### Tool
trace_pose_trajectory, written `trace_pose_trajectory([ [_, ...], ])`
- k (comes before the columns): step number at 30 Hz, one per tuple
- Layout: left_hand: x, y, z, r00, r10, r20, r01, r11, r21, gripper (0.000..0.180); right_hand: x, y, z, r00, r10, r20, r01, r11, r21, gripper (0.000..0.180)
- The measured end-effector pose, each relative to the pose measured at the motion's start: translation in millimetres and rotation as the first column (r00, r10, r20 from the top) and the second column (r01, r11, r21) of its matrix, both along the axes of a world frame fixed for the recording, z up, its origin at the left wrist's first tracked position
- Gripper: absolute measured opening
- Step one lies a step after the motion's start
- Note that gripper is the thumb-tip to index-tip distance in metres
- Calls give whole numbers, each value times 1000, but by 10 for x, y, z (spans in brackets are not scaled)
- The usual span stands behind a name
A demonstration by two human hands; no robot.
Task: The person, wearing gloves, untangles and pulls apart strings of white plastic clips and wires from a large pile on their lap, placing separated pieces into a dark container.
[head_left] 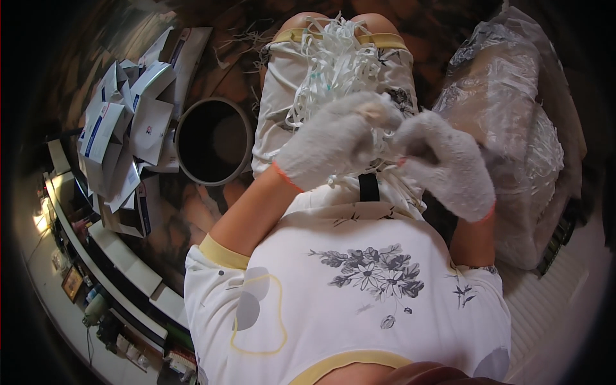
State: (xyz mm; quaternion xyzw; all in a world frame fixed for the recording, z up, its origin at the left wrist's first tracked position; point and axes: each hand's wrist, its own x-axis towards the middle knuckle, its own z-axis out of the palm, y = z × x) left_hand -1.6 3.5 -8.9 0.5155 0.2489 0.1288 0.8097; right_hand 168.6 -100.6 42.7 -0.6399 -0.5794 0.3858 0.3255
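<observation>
Many white-and-blue cartons (pixel 131 119): heaped loosely on the dark marbled floor (pixel 199 212) at far left, flaps at odd angles; likely light, stiff card that would crease under a hard squeeze.

Round bin (pixel 215 138): upright beside the cartons, its mouth facing up; the inside is too dark to read.

Left hand (pixel 333 131): gloved in white knit, fingers curled, fingertips brought close to the other hand; whether a strip is pinched there cannot be told.

White strips (pixel 337 58): a tangled pile on the lap (pixel 276 96), running toward the knees and down to the hands. They look very light, soft and limp, so they should bend anywhere and snag on one another. A loose end or a single loop at the edge of the pile seems the best hold; a tug from the middle would probably drag several along. Knit gloves may catch on them or blunt the feel.

Right hand (pixel 446 163): also gloved, fingers bent round toward the thumb with a gap showing; any strip at the tips is hidden.

Clear plastic bag (pixel 504 96): bulky and crinkled at far right, probably thin and slippery; gathering its folds should grip better than pinching.
</observation>
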Motion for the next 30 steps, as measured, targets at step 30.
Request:
trace_pose_trajectory([
  [30, -190, -227, 4, 979, -200, -30, 198, 978, -73, 24, 21, 138, -324, -218, -217, -951, 64, 970, -236, 33],
])
